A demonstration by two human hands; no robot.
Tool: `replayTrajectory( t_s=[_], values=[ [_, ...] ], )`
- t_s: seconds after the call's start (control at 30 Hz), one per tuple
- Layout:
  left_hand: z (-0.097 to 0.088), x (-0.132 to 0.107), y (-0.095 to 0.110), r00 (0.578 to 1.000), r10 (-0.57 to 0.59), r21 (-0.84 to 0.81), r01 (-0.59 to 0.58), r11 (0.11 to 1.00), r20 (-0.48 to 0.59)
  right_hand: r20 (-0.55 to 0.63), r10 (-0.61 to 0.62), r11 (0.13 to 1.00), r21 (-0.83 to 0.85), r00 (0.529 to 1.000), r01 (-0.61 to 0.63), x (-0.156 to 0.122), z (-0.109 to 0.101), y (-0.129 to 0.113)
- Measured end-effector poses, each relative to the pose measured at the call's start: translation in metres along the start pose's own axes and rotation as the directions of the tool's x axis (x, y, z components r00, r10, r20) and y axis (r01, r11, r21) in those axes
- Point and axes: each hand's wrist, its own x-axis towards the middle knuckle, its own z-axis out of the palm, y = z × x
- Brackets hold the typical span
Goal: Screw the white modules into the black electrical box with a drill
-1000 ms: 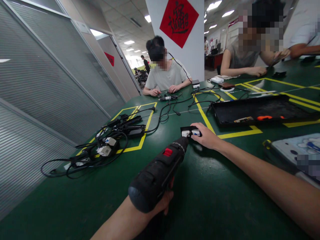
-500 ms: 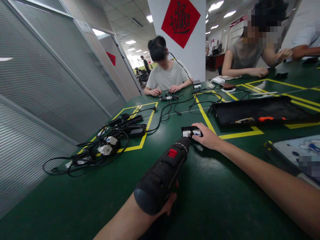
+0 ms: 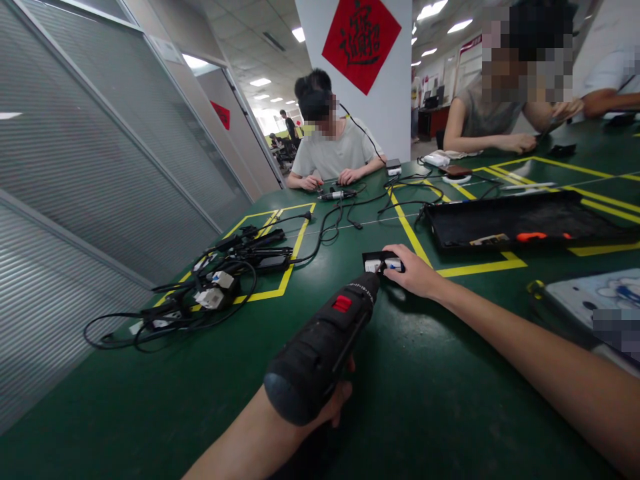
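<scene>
My left hand [image 3: 339,399] is wrapped round the grip of a black cordless drill [image 3: 315,350] with a red switch on top. The drill points away from me, its bit meeting or just in front of a small black box-like part with white blocks [image 3: 373,265]. Whether the bit touches it I cannot tell. Gripping that part from its right side, my right hand [image 3: 407,270] presses it to the green table [image 3: 450,347]. The drill's body hides most of my left fingers.
Left lies a tangle of black cables and adapters [image 3: 215,290]. A black tray [image 3: 530,223] with orange items stands at right, near a pale patterned case [image 3: 600,300]. Cables and a small rotary-type tool [image 3: 337,195] lie before a person [image 3: 335,153] opposite; another person [image 3: 485,127] sits farther right.
The drill's rear end has shifted very slightly left and up. My right hand and the small part stay in place.
</scene>
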Motion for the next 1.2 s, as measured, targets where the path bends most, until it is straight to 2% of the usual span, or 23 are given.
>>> replayTrajectory(
  t_s=[1.2],
  values=[
    [-0.0004,-0.0009,0.0073,1.000,-0.018,-0.012,0.018,1.000,-0.002,-0.021,-0.020,1.000,-0.019,1.000,0.020,0.0007,0.0007,0.0007]
  ],
)
